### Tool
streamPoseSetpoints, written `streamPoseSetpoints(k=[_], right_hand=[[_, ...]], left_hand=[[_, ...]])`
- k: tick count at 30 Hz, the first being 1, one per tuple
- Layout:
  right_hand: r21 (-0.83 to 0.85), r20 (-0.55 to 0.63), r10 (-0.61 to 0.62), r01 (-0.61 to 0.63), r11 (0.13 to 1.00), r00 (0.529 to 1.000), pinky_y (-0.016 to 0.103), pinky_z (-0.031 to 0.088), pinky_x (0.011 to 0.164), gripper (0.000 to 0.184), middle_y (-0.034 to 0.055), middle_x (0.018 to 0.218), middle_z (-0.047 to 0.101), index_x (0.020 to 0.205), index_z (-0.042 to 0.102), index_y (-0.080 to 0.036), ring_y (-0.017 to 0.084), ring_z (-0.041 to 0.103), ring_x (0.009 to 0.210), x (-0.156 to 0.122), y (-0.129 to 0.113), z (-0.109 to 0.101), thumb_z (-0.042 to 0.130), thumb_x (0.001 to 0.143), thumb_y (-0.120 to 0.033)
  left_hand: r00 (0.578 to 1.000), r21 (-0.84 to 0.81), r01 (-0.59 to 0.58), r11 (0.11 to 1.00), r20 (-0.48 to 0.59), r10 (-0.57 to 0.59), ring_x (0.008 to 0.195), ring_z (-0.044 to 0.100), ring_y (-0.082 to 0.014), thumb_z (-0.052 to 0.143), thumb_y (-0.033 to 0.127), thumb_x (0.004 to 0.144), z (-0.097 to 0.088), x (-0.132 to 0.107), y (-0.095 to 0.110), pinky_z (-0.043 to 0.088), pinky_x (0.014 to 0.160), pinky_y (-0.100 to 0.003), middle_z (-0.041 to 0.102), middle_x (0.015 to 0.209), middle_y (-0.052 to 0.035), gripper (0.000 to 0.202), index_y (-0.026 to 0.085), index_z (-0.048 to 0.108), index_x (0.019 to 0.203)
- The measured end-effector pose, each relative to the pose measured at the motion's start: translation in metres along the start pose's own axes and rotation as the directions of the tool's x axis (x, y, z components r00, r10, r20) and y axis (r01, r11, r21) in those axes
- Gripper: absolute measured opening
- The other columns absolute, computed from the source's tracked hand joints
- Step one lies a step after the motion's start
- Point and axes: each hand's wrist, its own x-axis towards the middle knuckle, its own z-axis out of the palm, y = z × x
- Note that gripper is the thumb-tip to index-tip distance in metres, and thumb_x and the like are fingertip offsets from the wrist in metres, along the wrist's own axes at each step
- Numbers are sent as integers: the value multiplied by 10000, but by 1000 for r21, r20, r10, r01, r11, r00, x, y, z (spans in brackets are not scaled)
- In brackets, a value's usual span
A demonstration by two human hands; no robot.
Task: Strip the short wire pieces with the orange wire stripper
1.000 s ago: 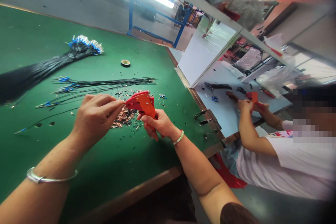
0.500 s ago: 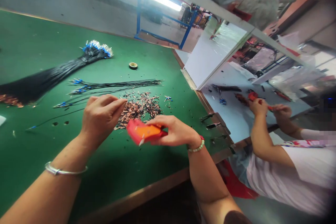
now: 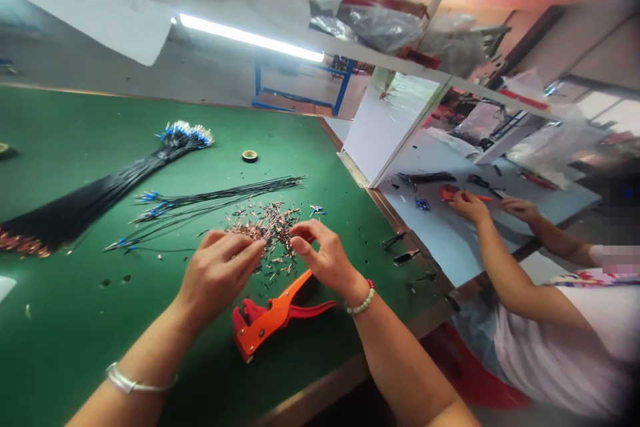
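My left hand (image 3: 219, 271) is at the near left edge of a pile of cut wire ends (image 3: 273, 220), its fingers pressed together. Whatever may be between the fingertips is hidden. On the pile's right side, my right hand (image 3: 327, 255) has thumb and fingers curved apart, with nothing seen in them. An orange and red wire stripper (image 3: 273, 321) lies on the green table (image 3: 210, 373) just below both hands. Behind my left hand lie several thin black wires (image 3: 220, 195) with blue-and-silver terminals at their left ends.
A thick bundle of black wires (image 3: 115, 190) lies at left, bare copper ends toward me. A tape roll (image 3: 249, 156) and a few blue terminals (image 3: 317, 210) are farther back. Metal clips (image 3: 406, 257) sit at the right edge. A co-worker (image 3: 545, 320) handles a red-orange tool at the adjoining table.
The wire stripper has left my right hand and lies on the table. My right hand has opened beside the pile. My left hand has moved right and nearer. The camera has tilted up.
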Motion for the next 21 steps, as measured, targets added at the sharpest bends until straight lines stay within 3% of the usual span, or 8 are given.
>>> streamPoseSetpoints(k=[5, 12, 21], right_hand=[[-86, 87, -86, 94, 992, 992, 275, 440, 700, 309, 12, 736, 603, 786, 618, -182, 145, 548, 699, -3, 13, 17, 536, 1027, -357], [-67, 77, -92, 97, 993, 993, 262, 436, 703, 322, 13, 768, 604, 804, 590, -188, 141, 550, 717, -8, 15, 29, 509, 1037, -395], [10, 120, -100, 99, 995, 988, 283, 459, 717, 290, 21, 776, 592, 814, 580, -187, 147, 541, 727, -8, 11, 27, 501, 1030, -364]], left_hand=[[998, -24, -59, 998, 28, 60, 759, 628, -161, 648, 140, 926, 4, 2, 10, 455, 774, -326, 716, 887, -34, 156, 171, 656, 1078], [989, 26, -64, 998, 137, 60, 673, 539, -163, 542, 150, 981, 6, 3, 13, 411, 669, -301, 603, 741, -13, 118, 156, 657, 1006], [997, 94, -51, 994, 64, 45, 599, 517, -142, 471, 180, 1009, 7, 4, 19, 360, 568, -283, 579, 688, 9, 197, 180, 662, 962]])
